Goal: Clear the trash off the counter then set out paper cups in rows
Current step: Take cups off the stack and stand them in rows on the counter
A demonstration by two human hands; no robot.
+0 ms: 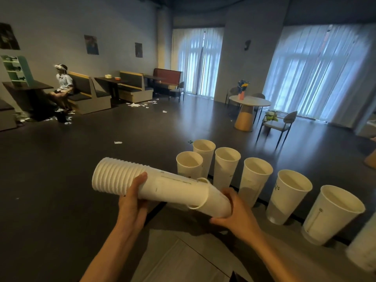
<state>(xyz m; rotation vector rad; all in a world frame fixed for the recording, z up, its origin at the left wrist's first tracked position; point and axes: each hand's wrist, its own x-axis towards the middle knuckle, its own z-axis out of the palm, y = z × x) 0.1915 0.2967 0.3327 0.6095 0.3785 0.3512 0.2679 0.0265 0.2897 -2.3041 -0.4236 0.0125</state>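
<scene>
A long stack of white paper cups (142, 180) lies sideways in front of me, above the counter (183, 261). My left hand (132, 202) grips the stack near its middle. My right hand (236, 210) is curled round the end cup (215, 202), which is pulled partway out of the stack. Several white paper cups stand upright along the counter's far edge, from the far cup (204, 154) to the near cup (331, 214) at the right. One more cup (189, 164) stands in front of the row's far end.
Past the counter lies a dark floor with scraps of paper (140, 104). A round table (249, 107) with chairs stands at the right, booths (130, 88) at the back left where a person (63, 86) sits. A blurred white cup (364, 247) shows at the right edge.
</scene>
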